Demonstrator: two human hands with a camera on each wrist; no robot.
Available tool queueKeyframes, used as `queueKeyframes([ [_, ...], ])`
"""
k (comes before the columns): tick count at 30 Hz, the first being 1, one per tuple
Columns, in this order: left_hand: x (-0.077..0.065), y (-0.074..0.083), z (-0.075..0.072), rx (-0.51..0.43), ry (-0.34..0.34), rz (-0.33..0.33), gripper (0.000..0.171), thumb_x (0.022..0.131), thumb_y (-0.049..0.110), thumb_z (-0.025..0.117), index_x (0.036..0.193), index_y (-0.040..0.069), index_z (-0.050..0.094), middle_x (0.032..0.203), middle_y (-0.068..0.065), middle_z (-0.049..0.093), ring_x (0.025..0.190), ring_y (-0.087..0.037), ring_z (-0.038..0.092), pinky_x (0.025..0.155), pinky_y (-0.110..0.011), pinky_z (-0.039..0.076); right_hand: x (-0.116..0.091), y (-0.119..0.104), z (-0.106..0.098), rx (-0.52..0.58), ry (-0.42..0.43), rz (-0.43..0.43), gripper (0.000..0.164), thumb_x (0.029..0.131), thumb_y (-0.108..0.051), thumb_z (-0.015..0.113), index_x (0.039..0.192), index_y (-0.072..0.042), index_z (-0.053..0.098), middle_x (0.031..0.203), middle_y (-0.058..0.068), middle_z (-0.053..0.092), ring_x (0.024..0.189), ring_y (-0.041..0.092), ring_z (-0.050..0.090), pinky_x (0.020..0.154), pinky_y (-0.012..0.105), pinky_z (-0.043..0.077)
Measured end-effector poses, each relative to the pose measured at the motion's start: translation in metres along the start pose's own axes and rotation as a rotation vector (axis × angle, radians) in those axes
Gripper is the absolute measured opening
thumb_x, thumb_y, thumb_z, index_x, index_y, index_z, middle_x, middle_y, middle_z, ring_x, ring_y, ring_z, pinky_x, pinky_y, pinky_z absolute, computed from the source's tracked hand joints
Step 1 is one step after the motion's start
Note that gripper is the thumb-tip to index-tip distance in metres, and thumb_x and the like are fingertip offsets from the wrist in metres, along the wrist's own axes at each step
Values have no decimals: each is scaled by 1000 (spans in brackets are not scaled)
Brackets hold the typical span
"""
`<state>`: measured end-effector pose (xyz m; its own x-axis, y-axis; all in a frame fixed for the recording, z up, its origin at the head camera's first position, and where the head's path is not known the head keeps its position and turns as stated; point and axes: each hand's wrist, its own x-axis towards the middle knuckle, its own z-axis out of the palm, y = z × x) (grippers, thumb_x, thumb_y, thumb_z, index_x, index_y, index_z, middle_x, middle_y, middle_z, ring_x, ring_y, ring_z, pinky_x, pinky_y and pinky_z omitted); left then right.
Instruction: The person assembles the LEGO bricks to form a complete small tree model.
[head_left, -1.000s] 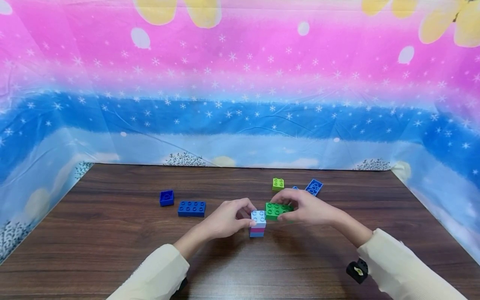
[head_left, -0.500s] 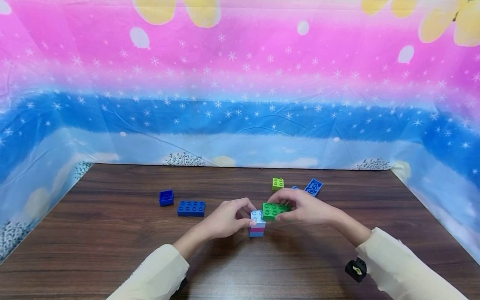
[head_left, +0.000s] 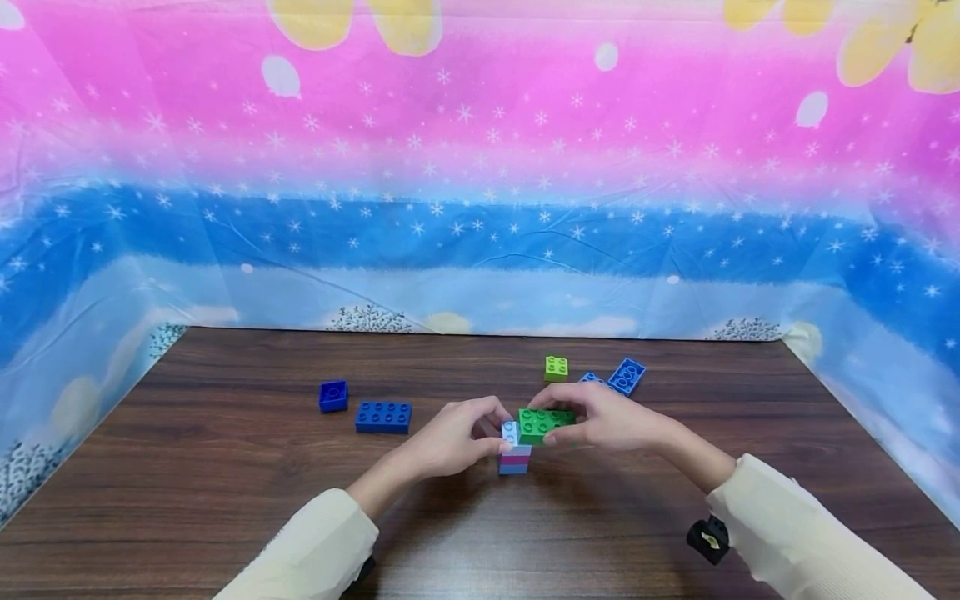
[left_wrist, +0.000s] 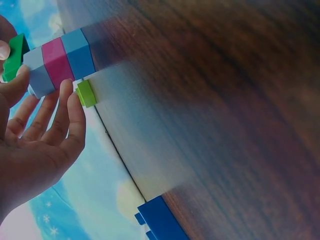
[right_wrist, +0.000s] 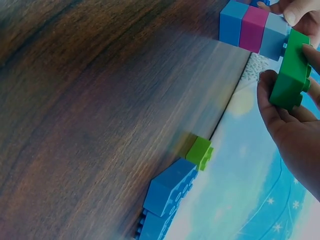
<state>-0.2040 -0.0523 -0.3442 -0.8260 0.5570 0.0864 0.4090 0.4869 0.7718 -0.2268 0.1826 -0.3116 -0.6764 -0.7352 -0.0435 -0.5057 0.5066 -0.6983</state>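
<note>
In the head view a stack of three toy building bricks [head_left: 514,459] stands upright on the table, blue at the bottom, magenta in the middle and pale blue on top. My left hand [head_left: 453,437] pinches the pale blue brick between thumb and fingers. From the right, my right hand [head_left: 611,421] grips a long green brick [head_left: 534,426] with its studs up. The green brick's left end sits over the right-hand studs of the pale blue brick. In the right wrist view, pale blue studs [right_wrist: 284,49] show in a narrow gap under the green brick.
Left of the hands lie a long blue brick [head_left: 383,417] and a small dark blue brick [head_left: 333,396]. Behind the right hand are a lime brick [head_left: 556,368], an overturned blue brick [head_left: 627,377] and a partly hidden blue brick [head_left: 592,378]. A patterned cloth [head_left: 480,233] hangs behind the table.
My right hand has moved the green brick leftward, from beside the stack to over its right-hand studs. The left hand and the stack have stayed in place.
</note>
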Motion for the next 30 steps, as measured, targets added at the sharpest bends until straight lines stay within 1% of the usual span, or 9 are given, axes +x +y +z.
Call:
queueKeyframes([
  [9, 0, 0, 0, -5, -3, 9, 16, 88, 15, 61, 102, 7, 57, 92, -2, 62, 85, -16, 59, 66, -26, 47, 1, 0, -1, 14, -11, 15, 32, 89, -20, 61, 120, -15, 56, 105, -4, 57, 87, 16, 53, 74, 31, 46],
  [15, 0, -2, 0, -10, -4, 19, 17, 88, 15, 62, 102, 7, 57, 92, -2, 62, 84, -16, 59, 64, -26, 47, 2, 0, -1, 28, -15, 27, 31, 89, -20, 62, 119, -16, 57, 105, -4, 57, 90, 16, 54, 76, 33, 46],
  [19, 0, -2, 0, -7, -5, 24, 17, 88, 15, 61, 103, 7, 57, 92, -2, 62, 85, -15, 58, 66, -27, 47, 3, 1, 0, 36, -15, 33, 31, 88, -19, 62, 118, -16, 57, 105, -3, 57, 90, 17, 53, 75, 33, 46],
  [27, 0, -2, -1, -6, -10, 15, 16, 89, 15, 61, 103, 8, 57, 92, -2, 62, 85, -15, 58, 66, -27, 47, 4, -1, 2, -48, -8, 20, 32, 88, -20, 62, 119, -14, 58, 103, -6, 59, 82, 14, 54, 69, 29, 47],
  [30, 0, -2, 0, 1, -9, 19, 17, 89, 16, 61, 103, 8, 57, 92, -2, 62, 85, -14, 58, 69, -27, 47, 4, -1, 1, -46, -10, 22, 32, 88, -19, 62, 119, -13, 58, 103, -5, 60, 81, 13, 54, 69, 29, 47],
])
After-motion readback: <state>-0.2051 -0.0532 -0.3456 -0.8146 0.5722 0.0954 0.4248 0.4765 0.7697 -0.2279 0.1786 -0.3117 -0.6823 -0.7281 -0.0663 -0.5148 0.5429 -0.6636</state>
